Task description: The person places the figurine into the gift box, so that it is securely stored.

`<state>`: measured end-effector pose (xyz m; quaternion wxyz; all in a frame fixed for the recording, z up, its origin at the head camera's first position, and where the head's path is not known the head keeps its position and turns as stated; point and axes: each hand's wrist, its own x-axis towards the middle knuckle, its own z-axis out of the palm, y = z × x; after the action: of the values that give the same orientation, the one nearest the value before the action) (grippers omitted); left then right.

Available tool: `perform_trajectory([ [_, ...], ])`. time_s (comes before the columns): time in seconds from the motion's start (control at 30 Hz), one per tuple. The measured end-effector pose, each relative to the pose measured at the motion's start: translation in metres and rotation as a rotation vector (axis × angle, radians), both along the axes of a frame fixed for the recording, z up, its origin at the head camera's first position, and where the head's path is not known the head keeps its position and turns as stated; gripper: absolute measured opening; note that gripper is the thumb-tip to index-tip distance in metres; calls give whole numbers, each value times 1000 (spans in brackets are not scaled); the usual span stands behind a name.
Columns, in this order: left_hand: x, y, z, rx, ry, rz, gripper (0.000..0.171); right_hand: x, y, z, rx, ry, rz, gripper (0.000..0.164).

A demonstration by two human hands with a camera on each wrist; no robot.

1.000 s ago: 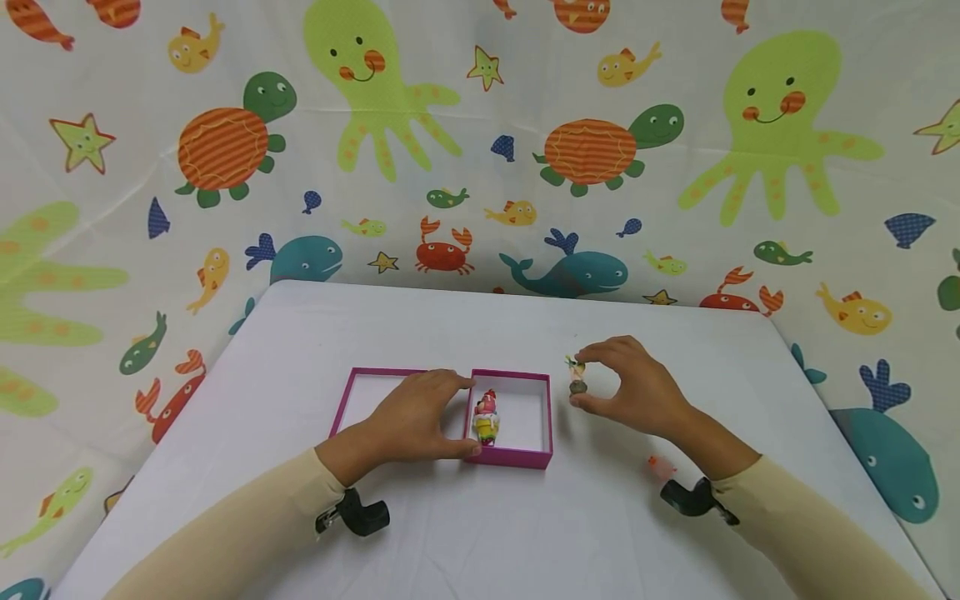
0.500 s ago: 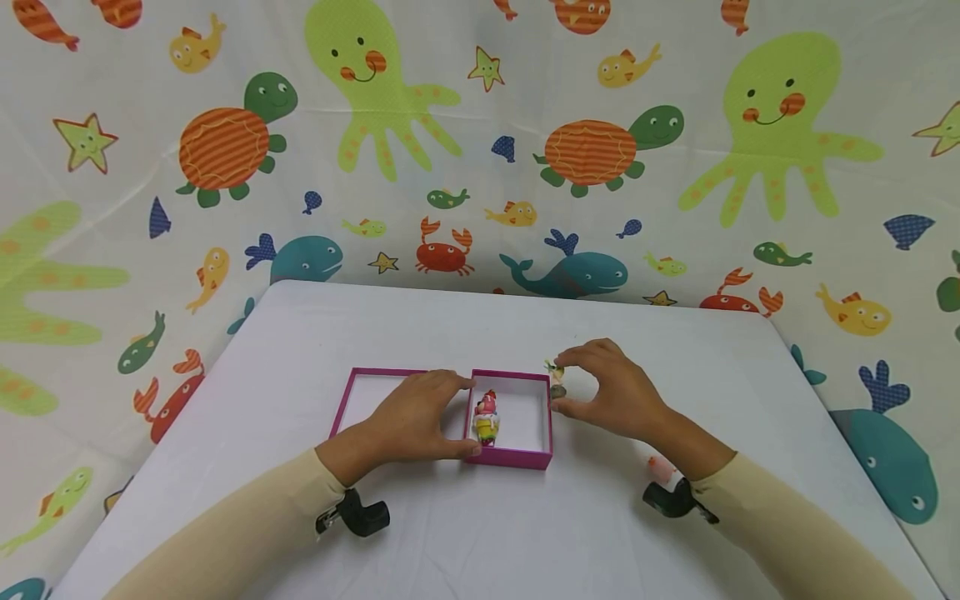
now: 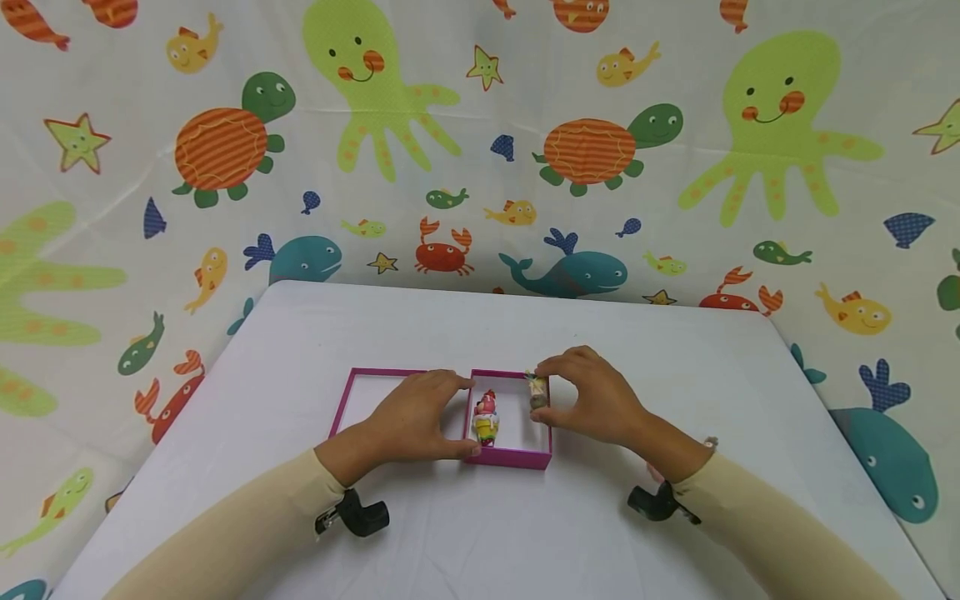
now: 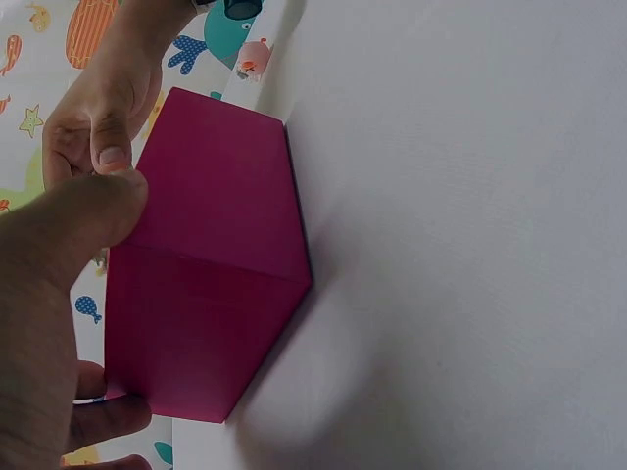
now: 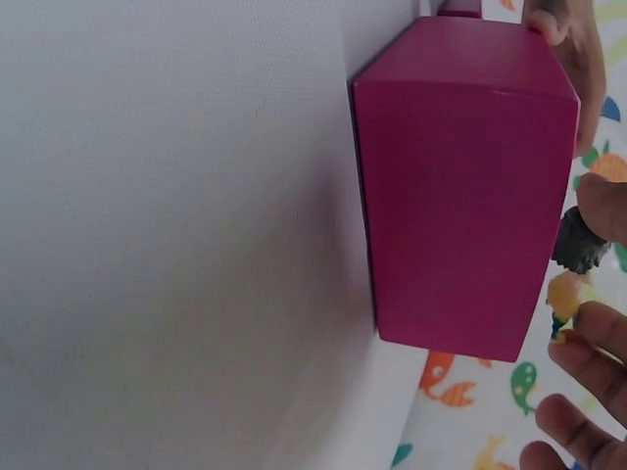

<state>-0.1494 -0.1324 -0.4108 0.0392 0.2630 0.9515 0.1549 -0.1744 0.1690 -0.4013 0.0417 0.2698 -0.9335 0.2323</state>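
Observation:
My left hand [image 3: 412, 421] grips the left side of an open magenta box [image 3: 512, 458] with a white inside, thumb at the near corner and fingers at the far one. In that box lies a small toy figurine [image 3: 486, 418] in pink and yellow. Between thumb and fingertips, my right hand [image 3: 596, 400] pinches a second figurine [image 3: 537, 392], pale with a grey base, over the box's right side. The right wrist view shows the dark base [image 5: 580, 242] of this figurine just past the box rim. Its middle is partly hidden there by fingers.
Left of the box lies a shallow magenta-rimmed tray [image 3: 382, 372], partly covered by the left hand. A pink toy figure [image 4: 254, 59] is on the white table [image 3: 450, 533] near the right wrist, mostly hidden in the head view. A sea-animal cloth hangs behind.
The right hand has moved left with its figurine, from beside the box to over its right side. The left hand, the box and the figurine inside have stayed put.

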Motion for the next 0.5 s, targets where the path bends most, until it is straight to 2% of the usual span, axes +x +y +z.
perform_trajectory([
  [0.2,0,0,0,4,1,-4,91,2,-8,-2,31,-21,3,67],
  [0.5,1,0,1,1,1,-3,91,2,-18,-9,69,-31,14,62],
])
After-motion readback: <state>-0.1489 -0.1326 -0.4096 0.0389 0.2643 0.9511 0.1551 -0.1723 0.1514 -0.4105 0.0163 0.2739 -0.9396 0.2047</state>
